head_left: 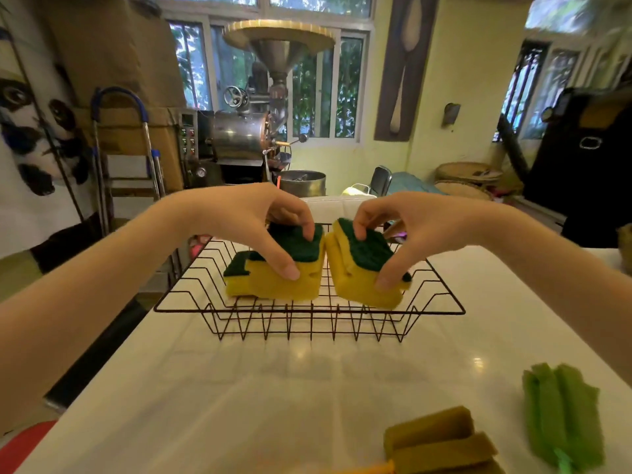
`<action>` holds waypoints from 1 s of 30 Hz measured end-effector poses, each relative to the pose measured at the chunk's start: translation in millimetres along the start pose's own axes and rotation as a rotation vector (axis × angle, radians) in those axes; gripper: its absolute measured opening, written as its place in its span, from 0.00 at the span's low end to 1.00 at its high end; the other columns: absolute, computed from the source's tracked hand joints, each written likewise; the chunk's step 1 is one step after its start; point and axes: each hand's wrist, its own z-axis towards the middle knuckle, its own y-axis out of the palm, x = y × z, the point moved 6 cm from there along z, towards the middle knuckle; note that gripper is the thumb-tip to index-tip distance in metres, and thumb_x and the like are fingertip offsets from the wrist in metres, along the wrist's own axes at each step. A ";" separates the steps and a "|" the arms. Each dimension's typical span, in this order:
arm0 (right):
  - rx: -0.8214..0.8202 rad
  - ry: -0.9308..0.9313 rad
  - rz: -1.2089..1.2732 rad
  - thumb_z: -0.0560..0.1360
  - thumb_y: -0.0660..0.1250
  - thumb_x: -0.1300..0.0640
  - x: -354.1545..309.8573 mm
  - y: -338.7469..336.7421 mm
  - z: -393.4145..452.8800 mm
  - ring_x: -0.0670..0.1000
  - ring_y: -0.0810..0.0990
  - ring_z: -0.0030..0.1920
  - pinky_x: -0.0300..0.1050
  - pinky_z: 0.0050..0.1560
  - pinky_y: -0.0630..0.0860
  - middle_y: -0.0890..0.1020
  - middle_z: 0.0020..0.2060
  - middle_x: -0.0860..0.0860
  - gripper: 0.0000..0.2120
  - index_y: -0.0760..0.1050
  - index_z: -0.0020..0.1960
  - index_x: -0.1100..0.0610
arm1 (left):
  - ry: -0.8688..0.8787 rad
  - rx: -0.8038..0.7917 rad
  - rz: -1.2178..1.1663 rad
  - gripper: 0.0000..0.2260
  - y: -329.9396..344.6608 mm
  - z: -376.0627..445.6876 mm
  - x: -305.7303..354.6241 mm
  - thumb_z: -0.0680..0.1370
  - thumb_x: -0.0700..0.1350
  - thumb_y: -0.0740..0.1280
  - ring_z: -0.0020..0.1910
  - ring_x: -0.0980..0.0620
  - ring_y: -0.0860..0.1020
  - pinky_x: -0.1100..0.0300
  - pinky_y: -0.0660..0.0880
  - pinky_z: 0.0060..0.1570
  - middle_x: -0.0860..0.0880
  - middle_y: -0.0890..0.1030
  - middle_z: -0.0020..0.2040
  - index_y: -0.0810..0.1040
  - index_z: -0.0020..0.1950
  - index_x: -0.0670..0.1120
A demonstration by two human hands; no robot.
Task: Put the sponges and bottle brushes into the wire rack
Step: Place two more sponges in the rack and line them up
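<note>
No text, label or number can be read anywhere.

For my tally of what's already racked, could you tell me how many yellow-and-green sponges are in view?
At least 3, all over the wire rack: two stacked sponges under the left hand, top and bottom, and a tilted sponge stack, perhaps two, in the right hand.

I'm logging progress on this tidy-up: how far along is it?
Early. One yellow-green sponge seems already in the wire rack. The left hand and right hand each hold a sponge stack over it. The green brushes and mustard sponges still lie on the table.
</note>
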 end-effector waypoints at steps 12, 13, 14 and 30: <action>0.193 0.193 -0.225 0.60 0.78 0.52 80.5 -30.4 34.7 0.53 0.71 0.56 0.45 0.51 0.76 0.70 0.55 0.49 0.30 0.68 0.57 0.52 | 0.029 0.124 0.052 0.21 19.4 110.5 -29.0 0.67 0.48 0.74 0.53 0.50 0.71 0.58 0.73 0.50 0.51 0.71 0.54 0.69 0.55 0.50; 0.190 0.195 -0.222 0.61 0.78 0.52 86.1 -28.1 37.6 0.52 0.71 0.56 0.44 0.50 0.75 0.70 0.54 0.48 0.30 0.68 0.58 0.53 | 0.019 0.114 0.059 0.21 24.5 117.3 -33.7 0.67 0.48 0.73 0.54 0.50 0.71 0.58 0.73 0.50 0.50 0.71 0.55 0.69 0.55 0.49; 0.186 0.198 -0.217 0.60 0.78 0.52 91.8 -25.8 40.7 0.52 0.71 0.56 0.43 0.49 0.75 0.69 0.54 0.48 0.30 0.68 0.57 0.52 | 0.010 0.102 0.063 0.21 29.2 123.7 -38.1 0.67 0.48 0.73 0.53 0.50 0.71 0.59 0.73 0.49 0.50 0.71 0.55 0.68 0.56 0.49; -0.018 0.303 -0.278 0.61 0.77 0.55 141.1 12.9 90.4 0.54 0.72 0.54 0.45 0.47 0.74 0.71 0.56 0.53 0.29 0.68 0.58 0.54 | -0.050 -0.010 0.176 0.22 60.9 163.4 -74.5 0.68 0.53 0.71 0.48 0.50 0.71 0.64 0.68 0.39 0.50 0.72 0.51 0.68 0.57 0.49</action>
